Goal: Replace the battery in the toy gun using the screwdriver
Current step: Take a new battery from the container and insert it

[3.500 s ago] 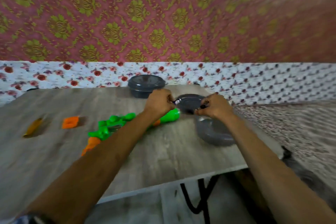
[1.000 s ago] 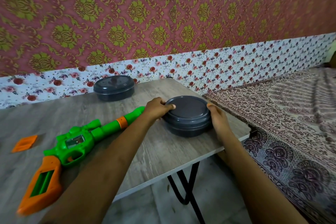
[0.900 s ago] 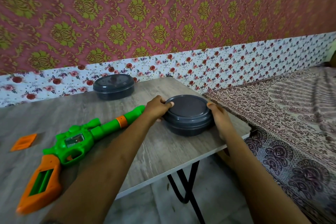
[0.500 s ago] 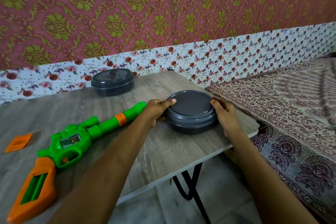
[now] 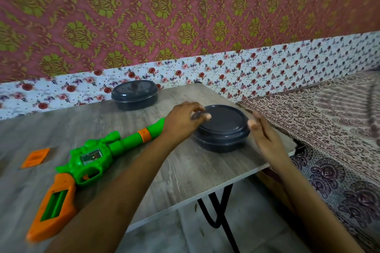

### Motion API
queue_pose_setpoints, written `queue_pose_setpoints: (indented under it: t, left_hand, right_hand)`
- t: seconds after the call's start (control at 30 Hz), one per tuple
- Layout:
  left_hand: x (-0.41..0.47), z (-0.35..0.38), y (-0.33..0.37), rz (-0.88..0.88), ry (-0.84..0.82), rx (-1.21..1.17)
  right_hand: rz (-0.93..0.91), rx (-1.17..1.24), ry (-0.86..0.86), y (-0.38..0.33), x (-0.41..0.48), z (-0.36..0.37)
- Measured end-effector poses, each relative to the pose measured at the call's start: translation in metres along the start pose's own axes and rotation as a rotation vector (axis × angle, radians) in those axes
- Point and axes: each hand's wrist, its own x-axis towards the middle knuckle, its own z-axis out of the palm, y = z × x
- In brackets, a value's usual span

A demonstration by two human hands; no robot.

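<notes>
Grey table [image 5: 195, 170]: toy gun [image 5: 90, 156], muzzle beside left hand [image 5: 183, 121] curled around a small object [image 5: 197, 114] (blurred); right hand [image 5: 262, 133] straight-fingered.

We're seeing a lidded grey container [image 5: 223, 129] sitting on the table [image 5: 185, 170]. Left hand [image 5: 183, 121] is hovering at the container's left rim, fingers curled, pinching a small dark item [image 5: 196, 114] that's too blurred to ID. Right hand [image 5: 265, 135] is standing just right of the container, fingers straight, contact unclear. Toy gun [image 5: 92, 156] is lying left of the container, muzzle pointing towards it. Orange cover [image 5: 35, 157] is lying further left. Second container [image 5: 134, 94] is sitting behind-left.
</notes>
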Motion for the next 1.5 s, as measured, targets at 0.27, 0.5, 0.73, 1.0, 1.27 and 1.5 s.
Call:
queue_pose_setpoints:
  t: [0.27,0.5,0.73,1.0,1.27,1.5]
  left_hand:
    - [0.002,0.016,0.000,0.051,-0.143,0.232]
    - [0.082,0.016,-0.043,-0.043,-0.163,0.198]
    - [0.178,0.028,-0.103,-0.106,-0.194,0.174]
    - [0.273,0.043,-0.163,-0.126,-0.200,0.206]
    - [0.301,0.047,-0.185,-0.098,-0.209,0.275]
    - [0.266,0.013,-0.205,-0.058,0.057,0.190]
  right_hand:
    - [-0.118,-0.284,-0.126,0.006,0.019,0.016]
    - [-0.010,-0.285,-0.162,0.015,0.108,0.059]
    - [0.029,-0.284,-0.192,0.026,0.209,0.110]
    - [0.065,-0.133,-0.187,0.042,0.311,0.172]
    - [0.055,-0.055,-0.154,0.054,0.331,0.191]
    - [-0.044,-0.232,0.111,0.046,0.313,0.187]
